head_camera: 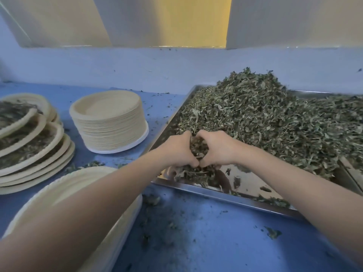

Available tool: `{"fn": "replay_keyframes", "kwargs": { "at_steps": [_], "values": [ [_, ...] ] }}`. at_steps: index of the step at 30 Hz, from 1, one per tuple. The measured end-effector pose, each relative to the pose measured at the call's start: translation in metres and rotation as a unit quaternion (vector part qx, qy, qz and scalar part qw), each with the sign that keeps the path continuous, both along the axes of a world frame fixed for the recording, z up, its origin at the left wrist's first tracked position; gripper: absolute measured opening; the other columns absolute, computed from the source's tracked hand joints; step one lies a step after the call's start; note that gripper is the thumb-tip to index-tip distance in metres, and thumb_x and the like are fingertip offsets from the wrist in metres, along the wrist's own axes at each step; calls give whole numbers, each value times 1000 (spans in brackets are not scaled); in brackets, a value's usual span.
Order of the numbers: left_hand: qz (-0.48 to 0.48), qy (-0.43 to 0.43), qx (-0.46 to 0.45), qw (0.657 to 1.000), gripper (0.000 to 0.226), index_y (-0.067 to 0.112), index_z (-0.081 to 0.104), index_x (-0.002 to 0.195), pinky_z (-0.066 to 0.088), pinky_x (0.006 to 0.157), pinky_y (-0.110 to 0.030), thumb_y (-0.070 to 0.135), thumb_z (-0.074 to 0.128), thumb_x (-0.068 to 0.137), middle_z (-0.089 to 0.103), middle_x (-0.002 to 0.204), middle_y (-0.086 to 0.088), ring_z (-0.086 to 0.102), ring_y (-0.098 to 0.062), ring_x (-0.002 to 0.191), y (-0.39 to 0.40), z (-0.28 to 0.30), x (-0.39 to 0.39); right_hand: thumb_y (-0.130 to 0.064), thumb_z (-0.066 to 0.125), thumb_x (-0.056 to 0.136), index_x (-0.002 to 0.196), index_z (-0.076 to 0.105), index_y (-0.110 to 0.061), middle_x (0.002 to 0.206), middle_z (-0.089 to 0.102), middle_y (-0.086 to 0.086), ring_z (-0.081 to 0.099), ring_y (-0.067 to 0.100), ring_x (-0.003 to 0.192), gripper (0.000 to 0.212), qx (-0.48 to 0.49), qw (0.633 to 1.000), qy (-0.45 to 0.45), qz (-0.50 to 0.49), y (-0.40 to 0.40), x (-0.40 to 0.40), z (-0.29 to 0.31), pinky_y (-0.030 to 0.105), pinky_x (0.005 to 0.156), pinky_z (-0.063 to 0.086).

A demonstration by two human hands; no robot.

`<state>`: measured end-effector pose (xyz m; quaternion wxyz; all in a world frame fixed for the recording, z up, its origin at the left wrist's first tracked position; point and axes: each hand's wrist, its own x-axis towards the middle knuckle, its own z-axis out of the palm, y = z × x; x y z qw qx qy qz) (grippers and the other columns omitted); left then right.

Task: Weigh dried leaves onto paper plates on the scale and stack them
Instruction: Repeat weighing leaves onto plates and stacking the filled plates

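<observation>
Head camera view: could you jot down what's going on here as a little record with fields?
Hands: left hand and right hand together grip a clump of dried leaves
Source: leaf pile heaped in a metal tray
Empty plates: tall stack left of the tray
Filled plates: slanted stack at far left
Nearest plate: empty paper plate under the left forearm
Surface: blue table, strewn with crumbs

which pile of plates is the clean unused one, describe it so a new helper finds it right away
Start at the big metal tray heaped with dried leaves on the right of the blue table. Just left of the tray, near the wall, stands the stack of empty plates. It is tall, straight and bare on top, unlike the leaning stack of leaf-filled plates further left.
</observation>
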<state>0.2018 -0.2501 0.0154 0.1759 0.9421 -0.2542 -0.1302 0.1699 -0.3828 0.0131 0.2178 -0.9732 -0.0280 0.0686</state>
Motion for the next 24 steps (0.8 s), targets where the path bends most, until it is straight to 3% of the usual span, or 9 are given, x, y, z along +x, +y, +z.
{"fn": "replay_keyframes", "kwargs": {
  "at_steps": [3, 5, 9, 10, 12, 14, 16, 19, 24],
  "values": [
    [-7, -18, -65, 998, 84, 23, 25, 144, 48, 44, -19, 18, 70, 74, 55, 100, -3, 56, -10, 58, -2, 15, 0, -9, 76, 73, 127, 44, -18, 122, 51, 7, 68, 24, 74, 63, 88, 995, -41, -27, -7, -6, 18, 22, 44, 51],
    [0, -2, -109, 994, 90, 29, 19, 147, 57, 51, -28, 11, 68, 74, 51, 104, -3, 63, -16, 52, -2, 23, -3, -8, 76, 73, 130, 46, -20, 127, 47, 3, 64, 19, 78, 65, 105, 992, -63, -29, -8, -11, 25, 18, 43, 48],
    [40, 58, -185, 980, 74, 23, 38, 140, 60, 68, -39, 2, 68, 76, 61, 82, -3, 62, -18, 49, -2, 28, -13, -2, 74, 75, 126, 53, -21, 121, 47, 3, 62, 9, 54, 59, 176, 981, -60, -56, -6, -22, 32, 16, 40, 47],
    [55, 73, -205, 974, 74, 22, 39, 140, 60, 69, -39, 1, 68, 76, 63, 86, -6, 61, -17, 49, 0, 28, -17, -1, 73, 75, 124, 55, -22, 119, 49, 5, 61, 8, 50, 56, 186, 978, -66, -65, -4, -26, 33, 15, 40, 46],
    [83, 95, -250, 960, 82, 27, 35, 144, 60, 63, -36, 0, 70, 74, 59, 116, -13, 61, -17, 49, 1, 30, -19, -2, 72, 76, 121, 57, -23, 118, 47, 5, 61, 11, 52, 52, 206, 971, -82, -87, -4, -27, 35, 16, 41, 46],
    [94, 110, -282, 948, 90, 34, 29, 145, 58, 51, -31, -3, 70, 74, 43, 140, -14, 62, -19, 49, 4, 32, -24, -2, 71, 77, 124, 56, -22, 115, 44, 3, 61, 14, 55, 53, 212, 968, -86, -104, 0, -31, 37, 19, 43, 49],
    [96, 141, -309, 936, 85, 33, 32, 144, 56, 45, -30, -7, 66, 78, 31, 148, -13, 64, -23, 53, 6, 35, -31, 0, 69, 78, 127, 55, -21, 113, 42, 1, 62, 15, 57, 56, 209, 968, -84, -112, 5, -34, 41, 20, 43, 51],
    [97, 176, -334, 921, 71, 23, 40, 141, 57, 48, -29, -11, 60, 81, 25, 150, -14, 66, -27, 58, 8, 40, -38, 2, 68, 79, 127, 55, -20, 113, 39, -1, 63, 13, 48, 55, 198, 970, -88, -108, 13, -38, 50, 19, 43, 51],
    [96, 154, -368, 912, 59, 13, 49, 130, 58, 57, -30, -16, 58, 80, 46, 132, -20, 68, -30, 83, 25, 56, -40, 5, 65, 78, 130, 53, -14, 90, 48, -6, 60, 9, 42, 56, 238, 961, -108, -85, 33, -41, 66, 18, 43, 49]
  ]
}}
